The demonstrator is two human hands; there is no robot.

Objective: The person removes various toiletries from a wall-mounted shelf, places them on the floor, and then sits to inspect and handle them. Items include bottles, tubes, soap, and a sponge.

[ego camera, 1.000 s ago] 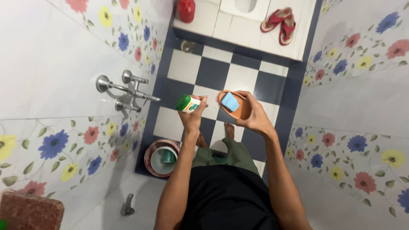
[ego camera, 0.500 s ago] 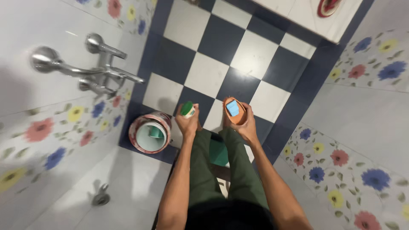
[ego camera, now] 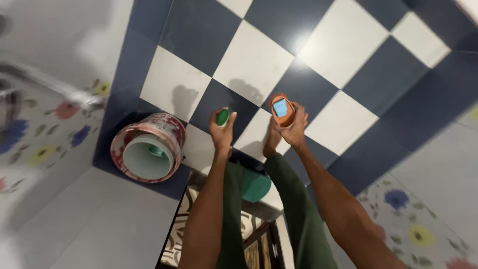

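My left hand (ego camera: 220,133) is closed around a small white bottle with a green cap (ego camera: 222,117), held low over the checkered floor. My right hand (ego camera: 295,128) grips an orange soap dish (ego camera: 284,109) that carries a light blue soap bar (ego camera: 280,107). Both hands hang out in front of my knees, a short way apart, just above my bare foot (ego camera: 271,142).
A red-patterned bucket (ego camera: 149,145) with a white inside and a green mug (ego camera: 157,150) stands at the left wall. A metal tap spout (ego camera: 55,87) juts from the flowered wall tiles. A green stool (ego camera: 256,185) sits under my legs.
The view has dropped closer to the floor. Both hands moved down and forward, still holding the bottle and the soap dish. The bucket now looks bigger and nearer.
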